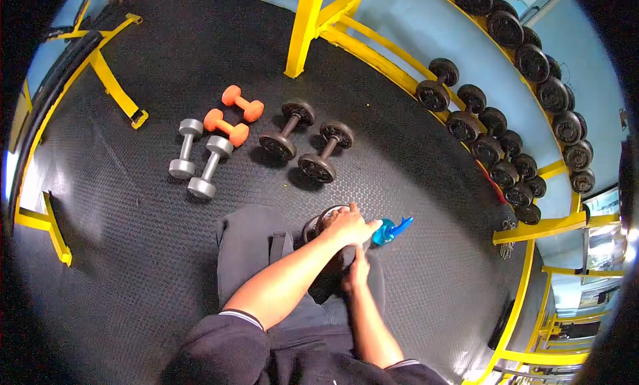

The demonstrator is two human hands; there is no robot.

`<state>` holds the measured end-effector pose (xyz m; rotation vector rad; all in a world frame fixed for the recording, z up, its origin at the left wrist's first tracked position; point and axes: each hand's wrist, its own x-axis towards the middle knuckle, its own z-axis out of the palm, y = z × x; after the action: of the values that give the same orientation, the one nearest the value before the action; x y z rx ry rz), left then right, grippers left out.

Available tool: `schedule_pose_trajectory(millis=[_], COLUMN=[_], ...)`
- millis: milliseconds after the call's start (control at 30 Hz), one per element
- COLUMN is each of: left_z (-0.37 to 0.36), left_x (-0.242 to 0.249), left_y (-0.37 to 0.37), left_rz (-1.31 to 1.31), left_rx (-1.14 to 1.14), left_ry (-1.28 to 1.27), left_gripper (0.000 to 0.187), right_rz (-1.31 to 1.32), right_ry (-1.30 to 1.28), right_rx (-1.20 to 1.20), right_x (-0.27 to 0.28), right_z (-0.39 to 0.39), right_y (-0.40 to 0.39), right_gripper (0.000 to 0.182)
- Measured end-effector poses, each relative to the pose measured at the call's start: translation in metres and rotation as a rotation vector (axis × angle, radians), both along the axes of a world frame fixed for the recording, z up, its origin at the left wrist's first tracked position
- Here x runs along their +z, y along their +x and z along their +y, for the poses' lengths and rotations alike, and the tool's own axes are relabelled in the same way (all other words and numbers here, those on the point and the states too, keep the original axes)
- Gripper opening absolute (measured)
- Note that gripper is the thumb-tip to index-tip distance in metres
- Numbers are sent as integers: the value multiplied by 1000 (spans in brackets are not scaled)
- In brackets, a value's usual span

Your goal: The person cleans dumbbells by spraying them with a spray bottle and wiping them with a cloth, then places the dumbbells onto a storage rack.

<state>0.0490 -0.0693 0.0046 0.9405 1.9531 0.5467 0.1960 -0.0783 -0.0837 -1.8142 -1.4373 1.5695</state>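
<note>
My left hand (347, 226) clamps the black dumbbell (321, 222) steady on my lap, while my right hand (359, 270) grips underneath it, beside the blue spray bottle (389, 230).

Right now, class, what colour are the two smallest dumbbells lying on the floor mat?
Orange; the smallest dumbbells show best in the head view.

No legible text, label, brand, number or sign found on any surface in view. The dumbbells on the floor (293, 128) and those on the yellow rack (506, 145) show no readable weight markings; any such marks are too small or blurred.
</note>
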Motion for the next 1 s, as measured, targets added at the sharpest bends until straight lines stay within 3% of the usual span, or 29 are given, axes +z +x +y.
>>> schedule_pose_trajectory(millis=[33, 133, 233, 300, 367, 400, 533, 667, 867, 933, 967, 1000], left_z=[1, 4, 8, 5, 3, 2, 6, 8, -1, -2, -2, 1], left_x=[-1, 11, 16, 26, 34, 38, 33, 47, 50, 61, 58, 49], left_y=[4, 3, -2, -5, -5, -4, -2, -12, -16, -23, -21, -20], left_rz=[27, -20, -23, -23, -17, -21, -31, 78, 38, 46, 45, 39], left_rx=[-18, -46, -2, 29, 38, 47, 106, 168, 201, 176, 168, 228], left_ry=[-11, 7, 46, 82, 121, 139, 233, 223, 311, 313, 323, 367], left_gripper=[103, 101, 98, 99, 97, 97, 96, 93, 91, 90, 90, 90], right_rz=[772, 957, 622, 780, 657, 649, 334, 35, -396, -552, -636, -723], right_ry=[-456, -558, -335, -340, -409, -423, -271, -84, 211, 335, 399, 465], right_rx=[-310, -370, -499, -380, -117, -100, 330, 748, 1315, 1469, 1540, 1610], right_x=[-22, -13, -19, -19, -55, -58, -41, -41, -26, -26, -16, -20], right_z=[-15, -18, -8, 14, 79, 77, 128, 94, 126, 89, 107, 68], right_y=[1, -6, -8, 2, 11, 5, -37, -75, -65, -88, -116, -152], right_gripper=[56, 57, 56, 59, 54, 54, 52, 49, 46, 45, 45, 44])
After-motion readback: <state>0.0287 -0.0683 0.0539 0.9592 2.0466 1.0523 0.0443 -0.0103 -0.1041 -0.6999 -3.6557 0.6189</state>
